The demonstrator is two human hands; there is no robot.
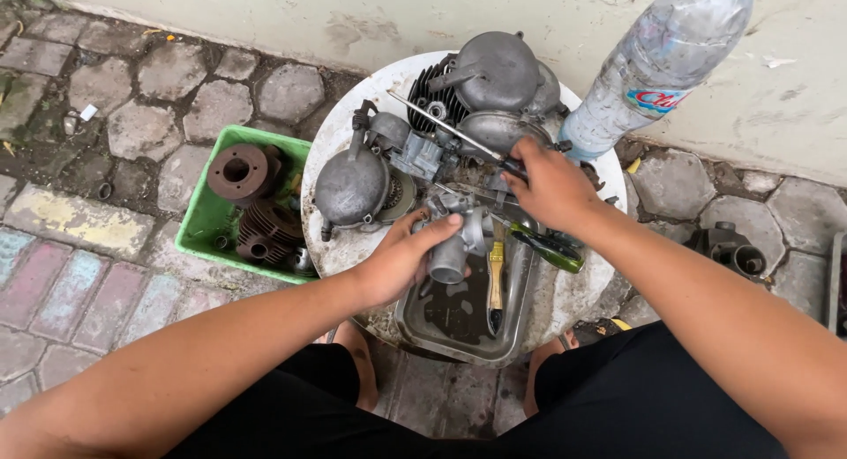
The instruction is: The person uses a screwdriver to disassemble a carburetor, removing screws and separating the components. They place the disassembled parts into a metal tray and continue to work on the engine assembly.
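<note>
My left hand grips a grey metal carburetor over a steel tray on a round white table. My right hand holds a screwdriver by its dark handle, with the long shaft pointing up-left across a grey engine. A domed grey engine cover lies just left of the carburetor. Inside the tray rests a small brush with a yellow handle. A green-handled tool lies under my right wrist.
A green plastic crate with rusty finned cylinder parts stands left of the table. A clear plastic bottle rises at the table's right rear, near the wall. Another metal part sits on the paving at right. My knees are below the table.
</note>
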